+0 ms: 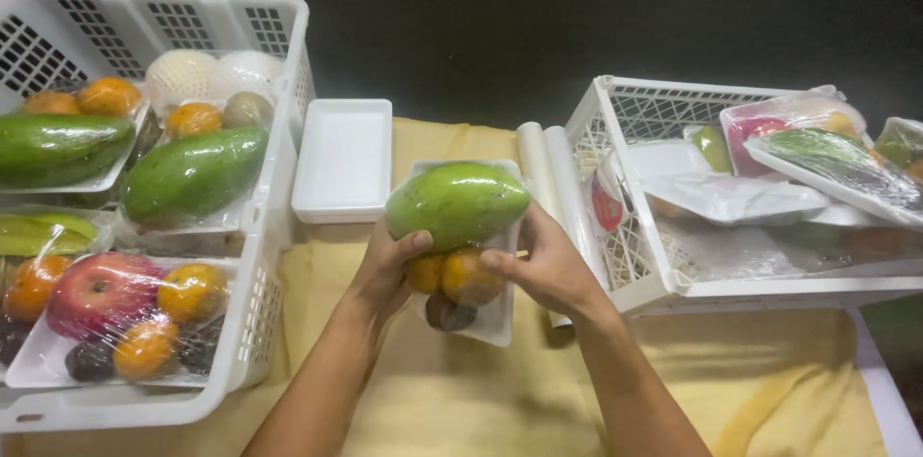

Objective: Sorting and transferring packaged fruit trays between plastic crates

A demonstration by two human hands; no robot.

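Both hands grip one fruit tray [495, 318] above the yellow cloth [461, 399]: left hand [385, 270] and right hand [548, 270] closed round its sides, steadying mango [457, 202] and oranges [452, 276]. Step, judged: arranging fruit before wrapping. Next move needs the tray kept level.

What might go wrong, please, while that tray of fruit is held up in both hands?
1. The tray is tilted toward the camera, so the big green mango or the oranges might slide off onto the yellow cloth.
2. The left hand and right hand grip only its edges; the thin foam could bend or crack.
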